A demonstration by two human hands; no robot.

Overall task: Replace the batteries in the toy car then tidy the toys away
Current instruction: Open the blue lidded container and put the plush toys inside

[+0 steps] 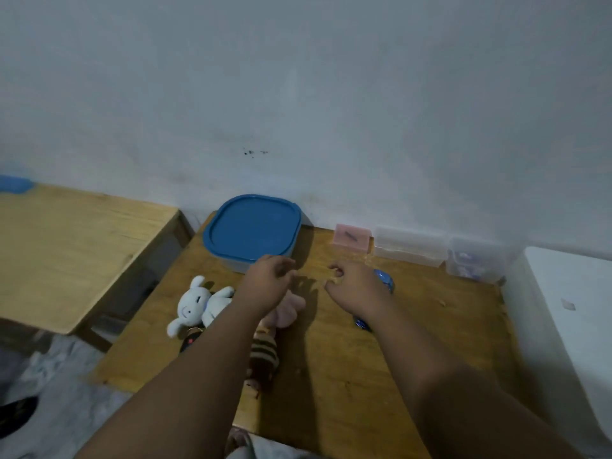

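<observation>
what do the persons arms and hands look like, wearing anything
The left arm and right arm are bare to the frame's edge: no sleeves show. The left hand and right hand wear no gloves, and no watch, ring or bracelet can be seen, though the picture is dim.

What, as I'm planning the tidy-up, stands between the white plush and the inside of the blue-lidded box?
The blue lid sits closed on the box, covering its opening. The white plush lies in front of it on the table, with nothing else visible between them.
</observation>
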